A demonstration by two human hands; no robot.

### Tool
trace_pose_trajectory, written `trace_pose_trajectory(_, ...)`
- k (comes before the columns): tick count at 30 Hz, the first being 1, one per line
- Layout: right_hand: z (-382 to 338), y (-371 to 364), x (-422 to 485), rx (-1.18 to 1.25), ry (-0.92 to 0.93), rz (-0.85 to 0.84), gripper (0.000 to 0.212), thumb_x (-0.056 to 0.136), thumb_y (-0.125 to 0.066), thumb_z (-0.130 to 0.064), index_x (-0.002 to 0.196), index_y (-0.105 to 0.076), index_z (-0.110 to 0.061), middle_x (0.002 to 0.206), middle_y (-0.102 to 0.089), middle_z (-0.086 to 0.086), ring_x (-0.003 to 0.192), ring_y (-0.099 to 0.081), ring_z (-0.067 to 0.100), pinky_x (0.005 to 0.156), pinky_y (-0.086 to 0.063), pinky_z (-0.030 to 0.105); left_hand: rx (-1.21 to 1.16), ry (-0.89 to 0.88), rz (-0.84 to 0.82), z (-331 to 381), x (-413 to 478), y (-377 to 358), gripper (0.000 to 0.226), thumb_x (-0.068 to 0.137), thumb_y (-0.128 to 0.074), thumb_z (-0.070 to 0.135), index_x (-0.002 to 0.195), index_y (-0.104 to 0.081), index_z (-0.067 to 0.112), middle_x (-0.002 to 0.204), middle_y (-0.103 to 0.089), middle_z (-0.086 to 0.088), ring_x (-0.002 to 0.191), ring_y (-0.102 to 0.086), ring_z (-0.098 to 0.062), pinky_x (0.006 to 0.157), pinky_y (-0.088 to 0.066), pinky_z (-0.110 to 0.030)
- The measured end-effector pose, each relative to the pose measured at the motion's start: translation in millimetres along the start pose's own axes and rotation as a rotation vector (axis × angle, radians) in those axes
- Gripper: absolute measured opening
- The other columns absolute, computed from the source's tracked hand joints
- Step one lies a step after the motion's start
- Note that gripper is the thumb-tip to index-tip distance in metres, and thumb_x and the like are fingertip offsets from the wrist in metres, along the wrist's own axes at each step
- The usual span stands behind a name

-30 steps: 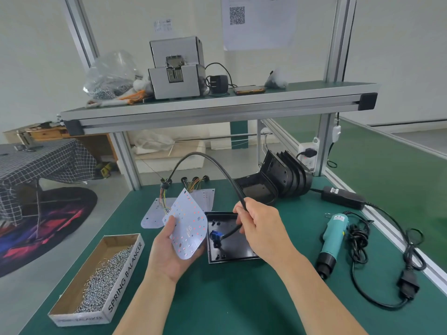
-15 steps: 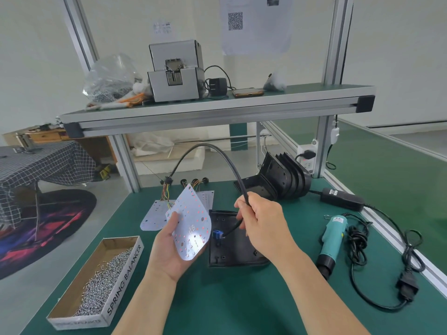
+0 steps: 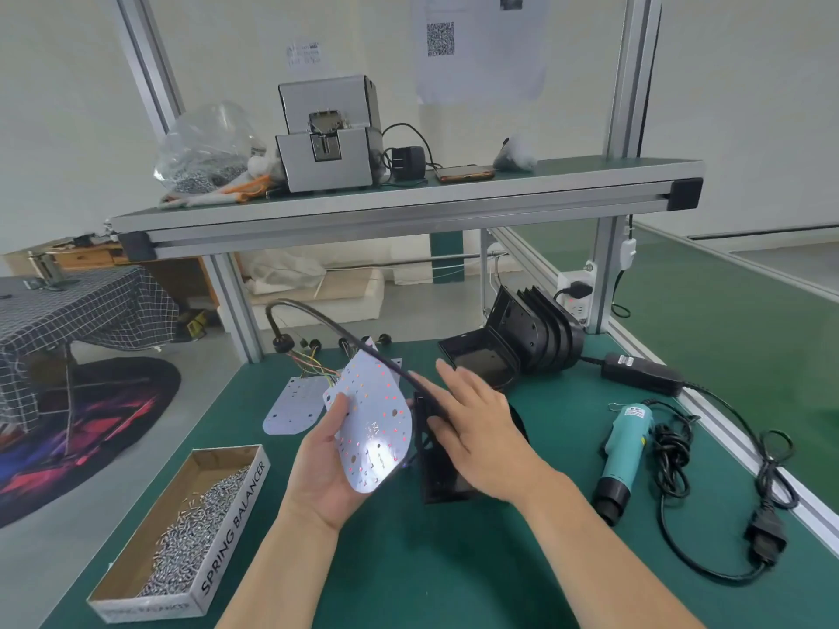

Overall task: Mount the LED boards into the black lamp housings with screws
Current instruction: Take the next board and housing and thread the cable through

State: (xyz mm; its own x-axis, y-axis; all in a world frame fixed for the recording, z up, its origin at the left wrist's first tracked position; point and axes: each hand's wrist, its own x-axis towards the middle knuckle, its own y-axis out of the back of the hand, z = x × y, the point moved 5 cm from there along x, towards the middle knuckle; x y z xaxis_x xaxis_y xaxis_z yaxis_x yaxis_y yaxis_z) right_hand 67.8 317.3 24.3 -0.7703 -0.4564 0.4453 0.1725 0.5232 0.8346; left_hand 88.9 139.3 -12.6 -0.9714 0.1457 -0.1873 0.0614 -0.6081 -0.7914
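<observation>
My left hand (image 3: 320, 469) holds a white LED board (image 3: 374, 422) tilted up above the table, thumb on its face. Coloured wires run from the board's top to a black cable (image 3: 327, 324) that arcs over it. My right hand (image 3: 476, 429) is open with straight fingers, lying over a black lamp housing (image 3: 442, 474) that stands just right of the board; the cable passes under its fingers. Whether the palm touches the housing is hidden. Further white LED boards (image 3: 290, 408) lie flat behind.
A cardboard box of screws (image 3: 181, 537) sits at the front left. A teal electric screwdriver (image 3: 622, 451) with coiled cord lies to the right, beside a black power adapter (image 3: 642, 372). Stacked black housings (image 3: 531, 338) stand at the back. An overhead shelf (image 3: 408, 202) carries a screw feeder.
My right hand has let go of the cable and opened flat over the housing. The LED board has swung nearer the housing, and the cable has dropped lower across it.
</observation>
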Motion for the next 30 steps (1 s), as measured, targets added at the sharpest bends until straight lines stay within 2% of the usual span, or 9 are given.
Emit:
trace_pose_trajectory(3, 6, -2, 16, -0.231, 0.058, -0.168, 0.067, 0.103, -0.039, -0.044, 0.159, -0.002, -0.043, 0.133, -0.054, -0.002, 0.125, -0.046, 0.026, 0.102, -0.033, 0.044, 0.012, 0.01, -0.004, -3, 0, -1, 0.062, 0.09, -0.063, 0.042, 0.144, -0.052, 0.012, 0.145, -0.054, -0.02, 0.135, -0.051, -0.04, 0.118, -0.029, -0.056)
trace_pose_trajectory(6, 8, 5, 26, -0.152, 0.061, -0.268, 0.064, 0.099, -0.053, -0.044, 0.155, -0.023, -0.038, 0.113, -0.061, 0.004, 0.109, -0.057, 0.029, 0.097, -0.041, 0.044, -0.002, -0.006, 0.006, -3, 1, -5, 0.062, 0.09, -0.062, 0.042, 0.143, -0.053, 0.011, 0.144, -0.055, -0.021, 0.134, -0.052, -0.039, 0.118, -0.03, -0.054)
trace_pose_trajectory(9, 19, 18, 29, 0.078, -0.094, -0.131, 0.034, 0.094, -0.065, -0.039, 0.12, -0.055, -0.021, 0.11, -0.065, 0.006, 0.107, -0.062, 0.032, 0.088, -0.049, 0.042, 0.012, -0.046, 0.014, 0, -1, -9, 0.054, 0.092, -0.061, 0.039, 0.137, -0.061, 0.009, 0.14, -0.06, -0.017, 0.127, -0.06, -0.035, 0.106, -0.047, -0.049)
trace_pose_trajectory(12, 32, 31, 25, 0.095, -0.298, 0.064, 0.027, 0.095, -0.066, -0.039, 0.091, -0.045, -0.022, 0.087, -0.058, -0.001, 0.088, -0.058, 0.032, 0.073, -0.046, 0.04, 0.097, -0.041, 0.021, -4, -5, -5, 0.045, 0.09, -0.063, 0.036, 0.125, -0.071, 0.009, 0.129, -0.068, -0.012, 0.11, -0.07, -0.031, 0.075, -0.061, -0.044)
trace_pose_trajectory(15, 34, 35, 19, 0.178, -0.452, 0.136, 0.044, 0.092, -0.069, -0.036, 0.075, -0.028, -0.028, 0.073, -0.046, -0.006, 0.07, -0.046, 0.021, 0.059, -0.032, 0.034, 0.184, 0.045, -0.001, -22, -10, -7, 0.041, 0.091, -0.062, 0.038, 0.119, -0.074, 0.009, 0.131, -0.066, -0.015, 0.114, -0.068, -0.033, 0.079, -0.061, -0.046)
trace_pose_trajectory(20, 16, 30, 11, 0.487, -0.527, 0.158, 0.032, 0.085, -0.072, -0.033, 0.087, -0.043, -0.021, 0.086, -0.055, -0.003, 0.076, -0.047, 0.017, 0.065, -0.038, 0.033, 0.334, 0.048, 0.001, -41, -14, -18, 0.048, 0.087, -0.071, 0.043, 0.123, -0.072, 0.011, 0.132, -0.066, -0.015, 0.118, -0.066, -0.032, 0.084, -0.059, -0.044)
trace_pose_trajectory(26, 7, 26, -8, 1.426, -0.454, -0.25, 0.053, 0.082, -0.072, -0.049, 0.126, -0.058, -0.025, 0.117, -0.074, -0.004, 0.102, -0.07, 0.01, 0.089, -0.055, 0.027, 0.329, 0.027, 0.013, -25, -21, -17, 0.045, 0.085, -0.073, 0.034, 0.12, -0.073, 0.005, 0.126, -0.068, -0.02, 0.105, -0.071, -0.036, 0.08, -0.059, -0.046)
trace_pose_trajectory(28, 17, 26, -15, 1.232, -0.515, -0.277, 0.063, 0.086, -0.052, -0.073, 0.127, -0.066, -0.026, 0.113, -0.075, 0.004, 0.1, -0.072, 0.014, 0.092, -0.055, 0.028, 0.31, 0.006, 0.047, -14, -24, -13, 0.047, 0.084, -0.07, 0.036, 0.117, -0.074, 0.004, 0.122, -0.07, -0.021, 0.101, -0.072, -0.038, 0.079, -0.059, -0.047)
trace_pose_trajectory(30, 42, 29, -19, 0.635, -0.591, -0.249, 0.071, 0.095, -0.034, -0.072, 0.13, -0.064, -0.019, 0.093, -0.07, 0.006, 0.094, -0.071, 0.023, 0.085, -0.054, 0.032, 0.298, -0.035, 0.054, -1, -29, -12, 0.043, 0.081, -0.071, 0.036, 0.11, -0.077, 0.005, 0.112, -0.074, -0.019, 0.093, -0.074, -0.036, 0.073, -0.06, -0.044)
